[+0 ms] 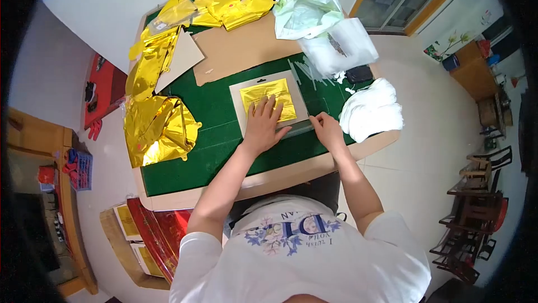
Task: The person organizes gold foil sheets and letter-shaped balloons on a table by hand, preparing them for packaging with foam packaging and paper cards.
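Note:
A beige card with a dark hanging slot lies on the green table top, a folded gold foil balloon flat on its middle. My left hand rests over the foil and the card's near edge, fingers spread and flat. At the card's near right corner, my right hand has thumb and forefinger pinched together. A see-through edge of a clear plastic bag sticks out along the card's near side and runs to those fingertips. The exact grip there is small and hard to see.
Several gold foil balloons line the table's left and far sides. Brown cardboard lies beyond the card. White plastic bags, thin clear strips, a black item and a white stack occupy the right.

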{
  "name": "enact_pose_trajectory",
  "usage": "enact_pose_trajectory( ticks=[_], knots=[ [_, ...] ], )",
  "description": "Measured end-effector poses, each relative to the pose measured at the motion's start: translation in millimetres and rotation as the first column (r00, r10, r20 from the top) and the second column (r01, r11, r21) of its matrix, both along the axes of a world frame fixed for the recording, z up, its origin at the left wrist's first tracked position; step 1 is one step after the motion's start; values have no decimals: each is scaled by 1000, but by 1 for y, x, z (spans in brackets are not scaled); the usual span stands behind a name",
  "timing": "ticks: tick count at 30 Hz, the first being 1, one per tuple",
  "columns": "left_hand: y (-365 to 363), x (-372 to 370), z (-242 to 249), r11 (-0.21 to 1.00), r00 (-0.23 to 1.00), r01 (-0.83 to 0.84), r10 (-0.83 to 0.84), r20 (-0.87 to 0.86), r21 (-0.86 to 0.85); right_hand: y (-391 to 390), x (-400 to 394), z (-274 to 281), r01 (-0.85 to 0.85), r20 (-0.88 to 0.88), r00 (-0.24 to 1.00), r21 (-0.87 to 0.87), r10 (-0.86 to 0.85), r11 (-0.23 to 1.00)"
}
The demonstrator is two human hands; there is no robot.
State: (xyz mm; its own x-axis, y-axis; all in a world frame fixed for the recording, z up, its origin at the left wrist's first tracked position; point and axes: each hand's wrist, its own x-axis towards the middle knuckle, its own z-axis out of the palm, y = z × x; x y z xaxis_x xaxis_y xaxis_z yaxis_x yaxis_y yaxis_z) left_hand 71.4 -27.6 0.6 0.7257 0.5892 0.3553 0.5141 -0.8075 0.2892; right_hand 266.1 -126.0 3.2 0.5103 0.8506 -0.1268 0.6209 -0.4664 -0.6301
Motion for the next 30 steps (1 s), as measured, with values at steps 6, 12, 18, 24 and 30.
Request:
enact_pose_trajectory(
  ticks=[6,12,18,24,30],
  knots=[
    [-25,19,-13,991,984,131,-133,118,25,12,14,-16,-61,-174,983,10,62,998],
    [-19,25,-2,996,967,-30,49,250,-79,13,17,-7,10,-441,896,-106,-56,994],
    [-9,1,-10,993,983,28,-6,184,-114,12,-35,17,-318,493,859,299,140,900],
    [-8,2,-23,998,985,4,7,171,-66,22,-31,-12,-366,407,882,273,238,890],
    [-9,2,-24,998,986,-8,18,165,-61,19,-26,-9,-401,380,877,246,293,882]
  ],
)
